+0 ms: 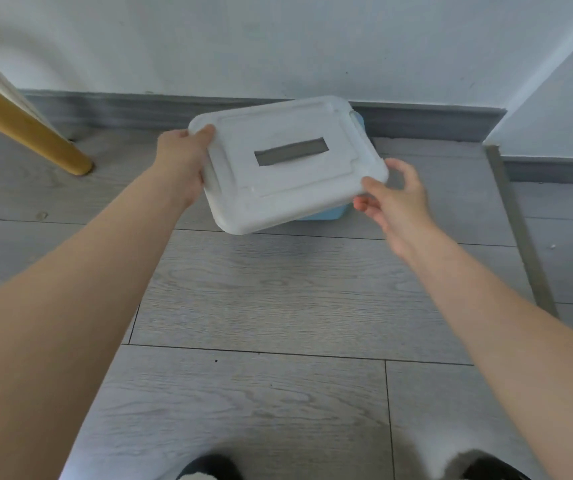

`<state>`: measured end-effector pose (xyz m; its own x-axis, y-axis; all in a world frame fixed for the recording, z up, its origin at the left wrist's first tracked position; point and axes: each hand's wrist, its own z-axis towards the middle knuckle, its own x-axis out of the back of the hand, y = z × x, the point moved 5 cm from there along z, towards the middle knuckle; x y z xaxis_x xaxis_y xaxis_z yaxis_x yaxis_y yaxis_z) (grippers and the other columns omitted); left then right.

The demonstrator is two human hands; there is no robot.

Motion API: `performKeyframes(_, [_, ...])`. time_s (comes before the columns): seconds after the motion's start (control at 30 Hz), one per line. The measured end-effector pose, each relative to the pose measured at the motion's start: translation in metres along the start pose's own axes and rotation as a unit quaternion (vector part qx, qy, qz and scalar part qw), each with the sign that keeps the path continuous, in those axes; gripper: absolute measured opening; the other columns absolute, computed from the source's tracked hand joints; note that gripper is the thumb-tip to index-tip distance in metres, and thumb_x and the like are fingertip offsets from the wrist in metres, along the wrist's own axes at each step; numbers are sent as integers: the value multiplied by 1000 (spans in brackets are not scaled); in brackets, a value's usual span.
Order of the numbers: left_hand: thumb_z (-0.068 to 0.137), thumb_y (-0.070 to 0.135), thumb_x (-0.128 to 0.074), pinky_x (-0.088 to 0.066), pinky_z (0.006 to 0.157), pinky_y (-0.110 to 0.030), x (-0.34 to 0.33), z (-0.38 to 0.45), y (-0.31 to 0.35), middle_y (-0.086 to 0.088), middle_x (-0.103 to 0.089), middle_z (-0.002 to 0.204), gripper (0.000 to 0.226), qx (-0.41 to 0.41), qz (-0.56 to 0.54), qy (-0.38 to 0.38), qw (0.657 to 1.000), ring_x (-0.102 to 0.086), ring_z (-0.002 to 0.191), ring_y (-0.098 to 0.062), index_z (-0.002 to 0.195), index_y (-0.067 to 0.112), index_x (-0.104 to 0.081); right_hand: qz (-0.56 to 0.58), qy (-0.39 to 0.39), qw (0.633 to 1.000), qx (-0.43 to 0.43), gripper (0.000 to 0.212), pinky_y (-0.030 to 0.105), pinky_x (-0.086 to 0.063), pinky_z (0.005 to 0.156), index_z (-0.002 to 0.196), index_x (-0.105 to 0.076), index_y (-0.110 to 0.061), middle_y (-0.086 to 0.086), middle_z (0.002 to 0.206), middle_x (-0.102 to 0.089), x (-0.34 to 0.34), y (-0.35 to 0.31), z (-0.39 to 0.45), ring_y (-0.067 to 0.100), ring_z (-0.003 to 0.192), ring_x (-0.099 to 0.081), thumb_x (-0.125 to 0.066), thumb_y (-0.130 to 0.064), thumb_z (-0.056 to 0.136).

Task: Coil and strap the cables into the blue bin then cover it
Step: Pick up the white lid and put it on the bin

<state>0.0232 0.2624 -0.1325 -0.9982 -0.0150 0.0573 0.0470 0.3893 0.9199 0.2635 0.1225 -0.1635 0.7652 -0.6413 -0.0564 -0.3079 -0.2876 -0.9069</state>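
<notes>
Grey wood-grain plank floor (pixel 278 299) meets a white wall (pixel 278 39) with grey skirting (pixel 105 110); a tan wooden leg (pixel 28 133) slants at left.

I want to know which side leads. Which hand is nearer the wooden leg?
Left. The left hand grips the white lid's edge on the side toward the wooden leg; the right hand holds the opposite corner.
</notes>
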Motion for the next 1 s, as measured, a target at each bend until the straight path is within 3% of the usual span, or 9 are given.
performKeyframes(0.13, [96, 29, -48, -43, 97, -37, -18, 4, -2, -12, -48, 138, 47, -65, 266, -24, 962, -50, 120, -28, 137, 8, -42, 23, 74, 997, -5, 39, 16, -52, 54, 110, -42, -18, 12, 115, -58, -14, 1, 1, 17, 62, -66, -65, -1, 83])
performKeyframes(0.23, [98, 39, -39, -18, 115, -43, -43, -12, -9, -11, -16, 156, 56, -127, 524, -50, 841, -13, 143, -34, 147, 17, -26, 4, 97, 995, 7, 36, 15, -51, 50, 105, -40, -16, 11, 117, -56, -19, 3, -2, 24, 70, -70, -66, -3, 83])
performKeyframes(0.37, [93, 49, -45, -4, 115, -52, -82, -37, -27, 0, 2, 159, 65, -171, 578, -194, 774, 6, 145, -31, 149, 34, -16, -94, 96, 991, 2, 30, 31, -59, 70, 100, -40, -17, 13, 110, -61, -13, 5, 4, 16, 53, -68, -66, -18, 85])
performKeyframes(0.47, [89, 46, -55, -2, 114, -54, -90, -40, -32, 0, 11, 159, 75, -180, 628, -220, 724, 11, 145, -32, 149, 37, -11, -147, 95, 984, -12, 25, 40, -59, 70, 99, -40, -15, 17, 95, -67, -8, 6, 6, 24, 54, -67, -61, -24, 90])
performKeyframes(0.57, [89, 37, -60, -2, 115, -54, -91, -33, -33, 0, 12, 159, 79, -191, 651, -220, 701, 11, 145, -32, 149, 36, -9, -247, 97, 964, 7, 19, 40, -58, 66, 98, -40, -15, 14, 93, -67, -6, 4, 7, 25, 58, -63, -52, -29, 93])
performKeyframes(0.67, [90, 32, -59, -2, 115, -53, -93, -27, -33, 1, 11, 159, 78, -200, 653, -221, 696, 10, 145, -32, 149, 36, -10, -407, 114, 901, 96, 19, 33, -43, 70, 105, -47, -15, 6, 111, -55, -6, -8, 8, 24, 87, -54, -49, -29, 94])
performKeyframes(0.77, [90, 31, -59, -4, 115, -54, -95, -20, -30, 1, 9, 159, 76, -194, 648, -223, 702, 7, 145, -32, 149, 36, -12, -531, 53, 814, 229, 36, 33, -37, 89, 129, -46, -15, 7, 132, -40, -21, -19, 6, 24, 117, -38, -49, -22, 94])
performKeyframes(0.83, [91, 32, -58, -5, 115, -55, -96, -19, -29, 0, 8, 159, 75, -192, 658, -219, 695, 6, 145, -33, 149, 35, -11, -594, -7, 761, 262, 40, 36, -26, 105, 136, -42, -17, 5, 144, -34, -33, -18, 7, 24, 131, -28, -44, -25, 96])
performKeyframes(1.0, [90, 34, -59, -15, 113, -57, -100, -21, -26, -3, 4, 159, 77, -204, 697, -212, 654, -1, 144, -37, 149, 35, -11, -607, -54, 751, 256, 35, 35, -25, 105, 130, -47, -13, 4, 138, -46, -43, -23, 19, 24, 130, -36, -37, -27, 99])
